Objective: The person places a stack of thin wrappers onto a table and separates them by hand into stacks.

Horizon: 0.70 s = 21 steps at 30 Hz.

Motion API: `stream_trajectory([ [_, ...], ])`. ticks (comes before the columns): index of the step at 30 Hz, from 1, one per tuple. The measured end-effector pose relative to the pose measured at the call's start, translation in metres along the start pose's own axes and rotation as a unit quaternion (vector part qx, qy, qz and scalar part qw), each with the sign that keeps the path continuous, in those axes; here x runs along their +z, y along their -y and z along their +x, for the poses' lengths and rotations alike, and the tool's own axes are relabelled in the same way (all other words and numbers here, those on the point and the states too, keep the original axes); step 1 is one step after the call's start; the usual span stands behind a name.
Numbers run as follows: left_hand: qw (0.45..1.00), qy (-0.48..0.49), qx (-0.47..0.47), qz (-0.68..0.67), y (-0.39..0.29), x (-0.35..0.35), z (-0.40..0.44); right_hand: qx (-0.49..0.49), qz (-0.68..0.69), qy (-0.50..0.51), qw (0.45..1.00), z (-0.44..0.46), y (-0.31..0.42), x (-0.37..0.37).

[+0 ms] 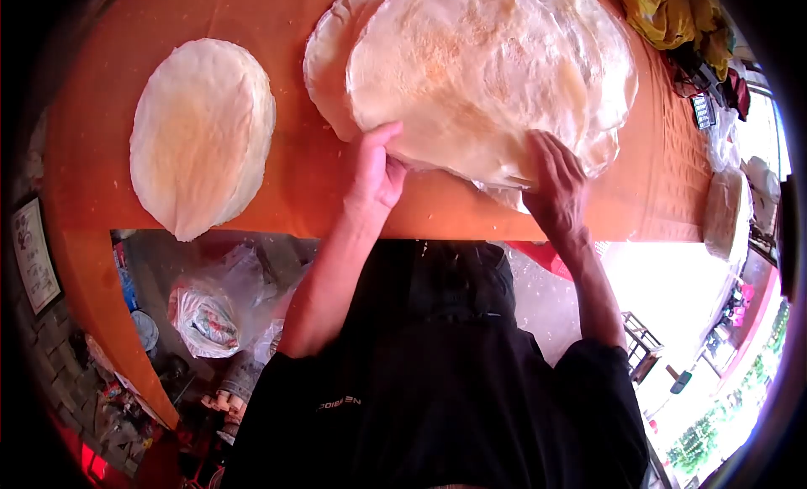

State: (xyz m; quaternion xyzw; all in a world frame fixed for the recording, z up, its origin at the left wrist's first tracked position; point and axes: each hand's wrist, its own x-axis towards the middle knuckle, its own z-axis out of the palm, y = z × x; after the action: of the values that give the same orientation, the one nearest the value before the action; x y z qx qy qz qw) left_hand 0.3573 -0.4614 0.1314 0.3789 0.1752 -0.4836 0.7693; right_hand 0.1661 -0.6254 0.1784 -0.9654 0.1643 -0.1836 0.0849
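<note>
A spread pile of large, thin, pale flatbreads (471,77) lies overlapped on the orange table. My left hand (378,174) is closed at the near left edge of the top flatbread, thumb on its upper face and the other fingers partly hidden at the rim. On the near right edge, my right hand (556,182) grips the same flatbread with bent fingers over it; its thumb is out of sight. The near edge bulges up a little between the two hands. Apart on the left sits a neat oval stack of flatbreads (202,136), which neither hand touches.
The orange table (290,195) has its near edge just in front of my body. Yellow plastic bags (664,14) and a round pale stack (727,216) are at the right. Beneath the table, a white plastic bag (204,317) rests at the left. Crumbs dot the tabletop.
</note>
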Motion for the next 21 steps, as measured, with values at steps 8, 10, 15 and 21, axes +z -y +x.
stream_trajectory([
  [8, 0.971, 0.188, 0.113, -0.095, -0.069, 0.020, -0.013, -0.104, 0.127, 0.004, 0.986, 0.131, 0.038, -0.095],
  [10, 0.962, 0.217, 0.116, -0.122, -0.075, 0.000, -0.004, -0.061, 0.206, 0.002, 0.977, 0.137, 0.018, -0.101],
  [15, 0.978, 0.068, 0.190, 0.054, -0.077, -0.024, -0.005, 0.154, 0.538, 0.059, 0.827, 0.152, -0.055, -0.086],
  [21, 0.972, -0.045, 0.188, 0.134, -0.046, -0.083, 0.026, 0.450, 0.527, 0.191, 0.695, 0.083, -0.124, 0.049],
])
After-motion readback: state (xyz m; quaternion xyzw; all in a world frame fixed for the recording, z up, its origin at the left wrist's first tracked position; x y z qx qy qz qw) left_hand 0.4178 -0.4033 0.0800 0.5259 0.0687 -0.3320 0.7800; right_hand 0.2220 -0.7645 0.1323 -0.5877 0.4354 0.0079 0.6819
